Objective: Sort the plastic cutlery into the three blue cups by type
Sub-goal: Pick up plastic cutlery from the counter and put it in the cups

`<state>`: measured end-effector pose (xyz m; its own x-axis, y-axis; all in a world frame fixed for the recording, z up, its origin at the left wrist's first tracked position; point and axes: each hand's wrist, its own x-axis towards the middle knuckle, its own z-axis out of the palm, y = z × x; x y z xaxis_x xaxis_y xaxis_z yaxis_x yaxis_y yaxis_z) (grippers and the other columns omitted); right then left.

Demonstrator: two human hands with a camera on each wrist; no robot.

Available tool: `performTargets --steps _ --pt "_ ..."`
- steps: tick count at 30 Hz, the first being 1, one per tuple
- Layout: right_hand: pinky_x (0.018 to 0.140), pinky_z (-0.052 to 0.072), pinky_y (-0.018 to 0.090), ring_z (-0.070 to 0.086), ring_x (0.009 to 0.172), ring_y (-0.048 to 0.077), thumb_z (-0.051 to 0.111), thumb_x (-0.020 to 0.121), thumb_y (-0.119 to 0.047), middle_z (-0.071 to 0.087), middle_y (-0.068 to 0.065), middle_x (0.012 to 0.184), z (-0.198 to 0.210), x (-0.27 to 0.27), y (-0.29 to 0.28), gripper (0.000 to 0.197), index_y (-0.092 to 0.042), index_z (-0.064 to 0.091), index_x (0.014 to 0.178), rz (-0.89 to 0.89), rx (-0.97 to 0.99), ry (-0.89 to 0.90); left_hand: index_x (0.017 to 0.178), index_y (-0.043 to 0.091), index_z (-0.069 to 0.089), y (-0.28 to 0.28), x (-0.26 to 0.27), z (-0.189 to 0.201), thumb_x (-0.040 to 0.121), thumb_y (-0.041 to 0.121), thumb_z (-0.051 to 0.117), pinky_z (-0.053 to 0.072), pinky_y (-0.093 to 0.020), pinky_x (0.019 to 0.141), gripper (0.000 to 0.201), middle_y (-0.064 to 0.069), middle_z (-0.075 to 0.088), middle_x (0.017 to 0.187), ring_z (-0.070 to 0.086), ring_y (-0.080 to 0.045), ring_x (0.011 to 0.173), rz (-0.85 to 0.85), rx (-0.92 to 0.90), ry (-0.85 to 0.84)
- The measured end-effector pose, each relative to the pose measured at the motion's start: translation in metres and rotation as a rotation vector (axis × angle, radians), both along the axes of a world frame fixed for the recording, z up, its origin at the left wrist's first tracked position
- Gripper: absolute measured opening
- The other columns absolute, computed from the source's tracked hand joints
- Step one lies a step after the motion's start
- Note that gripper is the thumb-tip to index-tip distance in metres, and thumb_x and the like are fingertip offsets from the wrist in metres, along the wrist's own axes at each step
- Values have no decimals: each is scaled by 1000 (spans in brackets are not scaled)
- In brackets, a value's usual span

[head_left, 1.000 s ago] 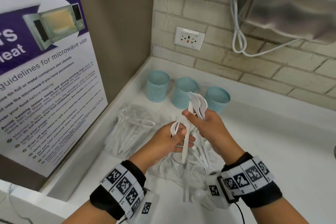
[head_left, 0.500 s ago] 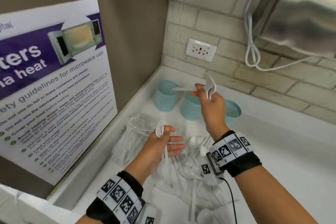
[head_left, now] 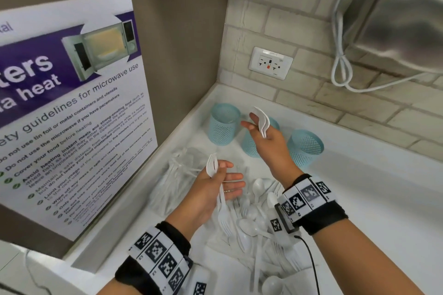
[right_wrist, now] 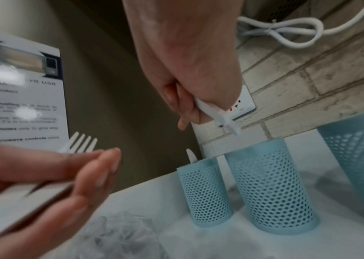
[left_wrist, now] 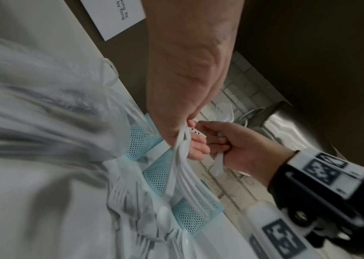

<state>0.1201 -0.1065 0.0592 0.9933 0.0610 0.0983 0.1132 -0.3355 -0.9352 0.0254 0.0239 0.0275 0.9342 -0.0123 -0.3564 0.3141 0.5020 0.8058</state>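
Three blue mesh cups stand in a row by the brick wall: left cup (head_left: 224, 127), middle cup (head_left: 249, 146), right cup (head_left: 305, 148). My right hand (head_left: 261, 134) hovers over the middle cup and grips a small stack of white cutlery (head_left: 263, 121), heads up, handle ends (right_wrist: 223, 117) pointing down at the middle cup (right_wrist: 269, 187). A knife tip (right_wrist: 190, 154) sticks out of the left cup (right_wrist: 205, 192). My left hand (head_left: 230, 175) is lower and nearer, its thumb pinning white forks (head_left: 212, 165) against straight fingers. A pile of loose white cutlery (head_left: 256, 220) lies below both hands.
A clear plastic bag (head_left: 177, 175) with more cutlery lies left of the pile. A microwave poster (head_left: 72, 108) leans on the left wall. A wall outlet (head_left: 270, 63), a white cord (head_left: 340, 72) and a steel appliance (head_left: 407, 14) are behind the cups.
My right hand carried its cutlery from the pile up to the cups; the knife it held crosswise is gone from it. My left hand stayed low, holding the forks.
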Motion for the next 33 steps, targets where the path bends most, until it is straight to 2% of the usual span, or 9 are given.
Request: performTargets --steps 3,6,10,13,17,21,26,30,33 --pt "69 40 15 53 67 -8 52 97 -29 71 -14 107 6 -16 -12 21 -33 68 109 7 -32 60 96 11 57 -5 0 2 101 23 41 57 -25 56 21 -8 68 76 68 -15 60 27 46 12" --pt "70 39 14 58 78 -7 56 93 -43 70 -17 95 5 -43 -23 26 -25 75 94 67 -144 193 91 13 59 -8 4 3 100 25 42 44 -21 47 23 -3 54 62 49 -9 46 109 51 24" --pt "87 47 20 67 96 2 65 85 -46 75 -9 97 -6 -79 -26 25 -28 73 100 409 -153 425 88 12 53 -10 7 6 99 30 43 38 -20 45 24 1 33 59 33 -7 44 180 -55 36" --pt "81 47 14 68 91 5 68 87 -35 75 3 95 -14 -96 -29 22 -19 69 101 581 -146 518 79 15 45 -10 7 9 99 29 45 37 -23 51 24 3 30 57 33 -7 45 121 -110 42" --pt "59 42 11 58 60 -4 67 88 -35 72 1 82 -16 -100 -36 19 -17 68 95 427 -117 545 91 15 45 -8 5 8 97 4 46 43 -29 66 12 -1 41 63 43 -10 58 81 -209 58" --pt "40 29 10 44 38 -3 67 88 -29 66 4 76 -12 -97 -41 12 -17 68 90 271 -19 509 111 11 49 -8 2 8 97 0 44 48 -43 97 18 -12 57 99 63 -20 95 19 -187 23" --pt "42 34 6 50 41 -5 71 84 -23 74 8 85 -14 -95 -47 12 -12 71 84 148 -1 431 122 2 43 -2 4 2 99 0 39 53 -42 88 23 -19 58 114 68 -30 98 95 -199 6" --pt "40 30 8 45 38 -2 68 87 -25 73 9 82 -20 -91 -55 16 -10 69 94 -3 69 388 122 2 44 12 6 -2 99 0 39 53 -41 87 23 -18 63 112 69 -29 94 135 -176 -12" --pt "40 27 15 34 40 2 70 86 -25 69 3 73 -20 -86 -62 16 -13 68 96 -154 200 362 122 5 47 18 5 -2 101 6 39 53 -36 88 23 -17 66 112 70 -23 91 92 -30 -34"
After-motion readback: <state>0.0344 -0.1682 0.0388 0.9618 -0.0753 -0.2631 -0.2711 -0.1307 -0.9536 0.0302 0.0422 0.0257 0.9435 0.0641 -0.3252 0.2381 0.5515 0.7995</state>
